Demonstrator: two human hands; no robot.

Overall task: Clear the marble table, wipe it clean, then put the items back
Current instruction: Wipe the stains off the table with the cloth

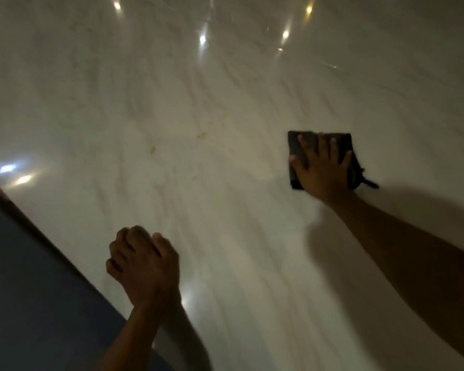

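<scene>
The pale marble table (225,89) fills most of the view. A dark folded cloth (296,145) lies flat on it at the right. My right hand (320,167) presses down on the cloth with spread, straight fingers. My left hand (142,263) rests on the marble near the table's left edge with its fingers curled under, holding nothing. Small yellowish stains (201,135) mark the marble left of the cloth.
The table's edge (38,231) runs diagonally at the lower left, with dark blue floor (24,303) beyond it. Ceiling lights reflect as bright spots on the glossy marble at the top and far left.
</scene>
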